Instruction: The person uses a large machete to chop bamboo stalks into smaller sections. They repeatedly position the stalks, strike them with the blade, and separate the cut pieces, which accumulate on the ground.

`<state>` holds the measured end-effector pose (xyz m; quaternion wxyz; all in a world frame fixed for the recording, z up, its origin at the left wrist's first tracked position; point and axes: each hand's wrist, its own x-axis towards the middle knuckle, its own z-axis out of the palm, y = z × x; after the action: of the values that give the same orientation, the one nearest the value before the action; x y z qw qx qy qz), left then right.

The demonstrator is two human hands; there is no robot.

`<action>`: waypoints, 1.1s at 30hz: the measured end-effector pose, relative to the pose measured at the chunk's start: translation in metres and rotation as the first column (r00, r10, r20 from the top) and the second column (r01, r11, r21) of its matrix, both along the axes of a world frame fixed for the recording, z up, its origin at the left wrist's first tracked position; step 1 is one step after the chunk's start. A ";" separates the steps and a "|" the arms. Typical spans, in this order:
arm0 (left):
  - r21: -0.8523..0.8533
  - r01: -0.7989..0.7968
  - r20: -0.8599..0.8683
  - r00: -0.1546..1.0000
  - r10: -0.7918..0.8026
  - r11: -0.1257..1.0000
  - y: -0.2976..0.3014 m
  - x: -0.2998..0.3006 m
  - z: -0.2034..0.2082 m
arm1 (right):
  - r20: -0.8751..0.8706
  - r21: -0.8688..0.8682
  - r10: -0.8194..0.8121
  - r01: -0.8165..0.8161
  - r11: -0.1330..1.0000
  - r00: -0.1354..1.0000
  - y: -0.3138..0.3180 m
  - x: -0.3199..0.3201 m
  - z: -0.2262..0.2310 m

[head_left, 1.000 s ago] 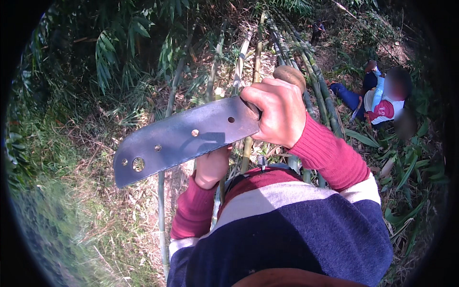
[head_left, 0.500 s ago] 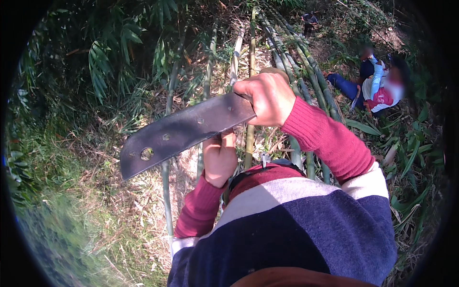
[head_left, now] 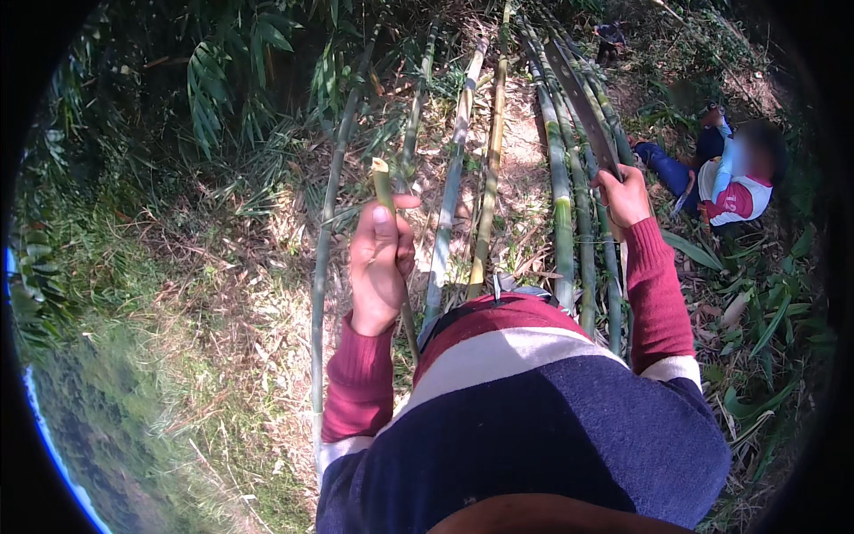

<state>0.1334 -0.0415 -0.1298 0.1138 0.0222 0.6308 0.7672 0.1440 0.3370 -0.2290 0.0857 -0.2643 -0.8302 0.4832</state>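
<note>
My left hand (head_left: 378, 267) is closed around a thin green bamboo stick (head_left: 382, 189), thumb up along it. The stick's pale, cut top end pokes above the fist, and its lower part runs down beside my sleeve. On the right, my right hand (head_left: 625, 198) grips a machete; its handle is mostly covered by my fingers. The dark machete blade (head_left: 580, 102) points away from me, seen nearly edge-on, in front of several bamboo poles. Blade and stick are well apart.
Long bamboo poles (head_left: 563, 209) lie lengthwise ahead of me over dry leaves. A person (head_left: 743, 191) in a red, white and blue top is low on the ground at right; another person (head_left: 609, 37) is farther back. Leafy bamboo (head_left: 205, 98) hangs at far left.
My right hand has swung the machete right and turned its blade away from me. My left hand, formerly partly behind the blade, has moved left and up, showing the stick.
</note>
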 end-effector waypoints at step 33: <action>-0.003 -0.061 -0.511 0.858 0.051 0.998 0.028 0.045 0.001 | 0.447 0.567 0.164 -0.420 0.708 0.879 -0.060 -0.036 0.041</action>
<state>0.1779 -0.0136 -0.1293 -0.0796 0.2051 0.6461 0.7308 0.1081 0.2767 -0.1883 -0.0624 -0.1650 -0.9776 0.1150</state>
